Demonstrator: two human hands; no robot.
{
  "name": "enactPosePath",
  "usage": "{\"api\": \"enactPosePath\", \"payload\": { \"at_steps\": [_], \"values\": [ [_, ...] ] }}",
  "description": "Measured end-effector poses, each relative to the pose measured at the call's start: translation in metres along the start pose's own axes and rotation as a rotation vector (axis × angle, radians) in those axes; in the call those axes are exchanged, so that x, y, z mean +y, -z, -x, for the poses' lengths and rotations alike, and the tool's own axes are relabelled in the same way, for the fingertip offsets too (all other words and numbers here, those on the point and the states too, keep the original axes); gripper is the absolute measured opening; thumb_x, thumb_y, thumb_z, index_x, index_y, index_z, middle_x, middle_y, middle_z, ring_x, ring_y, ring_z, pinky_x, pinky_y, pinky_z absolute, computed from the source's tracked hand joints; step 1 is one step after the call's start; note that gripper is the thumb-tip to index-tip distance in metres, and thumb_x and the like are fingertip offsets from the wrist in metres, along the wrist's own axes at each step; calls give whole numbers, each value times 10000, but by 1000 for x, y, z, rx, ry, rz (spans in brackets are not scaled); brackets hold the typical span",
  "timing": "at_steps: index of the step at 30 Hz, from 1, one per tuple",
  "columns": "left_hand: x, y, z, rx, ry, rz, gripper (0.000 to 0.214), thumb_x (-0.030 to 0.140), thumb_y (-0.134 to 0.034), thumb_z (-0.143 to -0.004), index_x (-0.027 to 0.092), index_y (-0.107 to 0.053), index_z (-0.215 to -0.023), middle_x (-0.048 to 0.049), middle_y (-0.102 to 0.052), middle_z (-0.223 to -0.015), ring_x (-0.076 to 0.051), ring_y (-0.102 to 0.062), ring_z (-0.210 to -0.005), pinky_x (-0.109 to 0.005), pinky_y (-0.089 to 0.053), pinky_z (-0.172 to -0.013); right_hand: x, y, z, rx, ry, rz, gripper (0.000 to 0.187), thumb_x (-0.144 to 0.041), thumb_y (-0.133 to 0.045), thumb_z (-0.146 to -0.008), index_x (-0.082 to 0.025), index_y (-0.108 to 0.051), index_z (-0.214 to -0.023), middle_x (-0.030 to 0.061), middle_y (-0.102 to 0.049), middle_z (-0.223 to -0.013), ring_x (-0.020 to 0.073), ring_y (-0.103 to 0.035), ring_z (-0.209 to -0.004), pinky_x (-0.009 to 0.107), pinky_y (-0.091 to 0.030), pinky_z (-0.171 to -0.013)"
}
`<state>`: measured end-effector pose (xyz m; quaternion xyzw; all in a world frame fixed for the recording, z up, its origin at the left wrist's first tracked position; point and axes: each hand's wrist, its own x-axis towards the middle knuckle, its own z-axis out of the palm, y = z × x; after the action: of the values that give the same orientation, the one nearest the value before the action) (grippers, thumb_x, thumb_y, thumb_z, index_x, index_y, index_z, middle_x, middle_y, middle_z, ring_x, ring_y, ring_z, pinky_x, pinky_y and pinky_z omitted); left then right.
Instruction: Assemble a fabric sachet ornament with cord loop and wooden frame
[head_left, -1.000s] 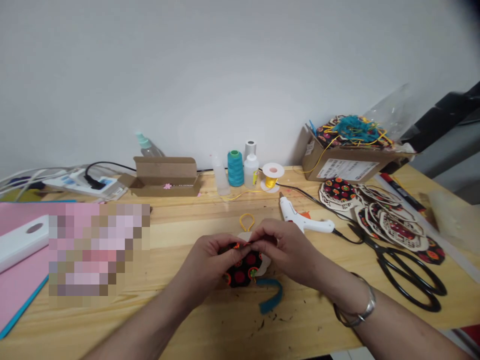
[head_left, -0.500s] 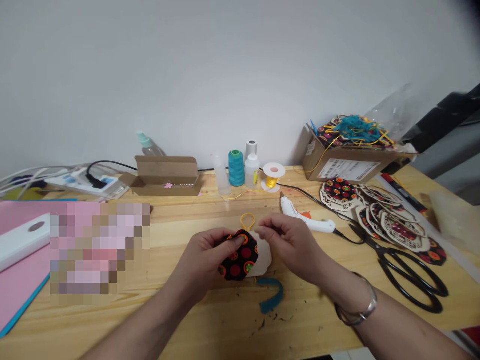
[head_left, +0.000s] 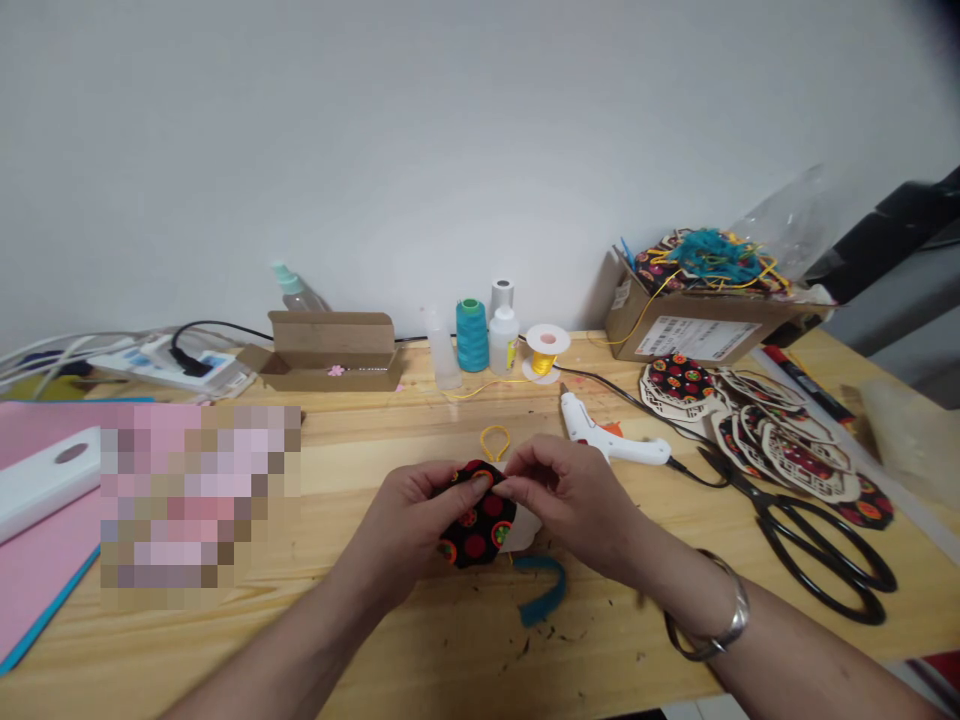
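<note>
My left hand (head_left: 409,525) grips a small black fabric piece with red and orange dots (head_left: 480,518), held just above the wooden table (head_left: 360,440). My right hand (head_left: 570,495) pinches the top edge of the same piece, fingers pressed together. A pale backing (head_left: 525,532) shows under the fabric. A yellow cord loop (head_left: 495,441) sticks out behind it. A teal ribbon strip (head_left: 541,588) lies on the table just in front of my hands.
A white glue gun (head_left: 607,436) and black scissors (head_left: 814,545) lie to the right, beside several patterned discs (head_left: 757,425). A cardboard box of fabric and thread (head_left: 697,300) stands back right. Thread spools and bottles (head_left: 487,335) line the wall. Pink sheets (head_left: 37,555) lie left.
My right hand let go and drew back from the fabric piece half a second ago, then returned and pinched its top edge again. My left hand kept hold throughout.
</note>
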<state>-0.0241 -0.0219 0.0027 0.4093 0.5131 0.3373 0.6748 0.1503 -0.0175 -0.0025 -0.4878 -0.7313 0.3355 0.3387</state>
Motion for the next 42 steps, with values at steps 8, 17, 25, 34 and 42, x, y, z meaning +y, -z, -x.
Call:
{"api": "enactPosePath", "payload": {
  "at_steps": [8,17,25,34,42],
  "values": [
    [-4,2,-1,8,-5,24,213,336,-689,-711,143,-725,-794,-45,-694,-665,-123,-567,-535,-219,-400,-492,3,-3,4,164,362,211,110,-203,-514,-865,-164,-615,-880,54,-627,-833,163,-546,-791,303,-428,-709],
    [-2,-2,2,-3,-70,-100,177,323,-657,-732,172,-730,-790,-18,-677,-659,-122,-546,-543,-227,-431,-513,6,-5,6,141,376,365,161,-210,-487,-881,-161,-640,-867,59,-644,-787,162,-555,-738,299,-416,-663],
    [-1,-3,2,-20,-192,-271,181,295,-601,-781,191,-735,-843,-31,-699,-744,-159,-586,-680,-244,-443,-613,5,-4,4,77,337,333,183,-167,-460,-882,-150,-642,-869,57,-652,-790,162,-560,-756,287,-423,-675],
    [-3,-5,5,-55,-176,-312,204,295,-552,-816,186,-725,-829,-23,-671,-708,-135,-546,-611,-226,-413,-546,6,-2,8,-19,424,520,168,-111,-433,-863,-127,-599,-885,82,-613,-809,190,-521,-762,316,-392,-670],
    [-2,-3,2,-14,-134,-219,154,280,-616,-769,195,-735,-818,-25,-700,-746,-144,-591,-671,-226,-460,-608,5,-1,4,96,343,518,190,-120,-397,-872,-134,-579,-819,62,-589,-746,172,-502,-693,294,-364,-614]
  ]
}}
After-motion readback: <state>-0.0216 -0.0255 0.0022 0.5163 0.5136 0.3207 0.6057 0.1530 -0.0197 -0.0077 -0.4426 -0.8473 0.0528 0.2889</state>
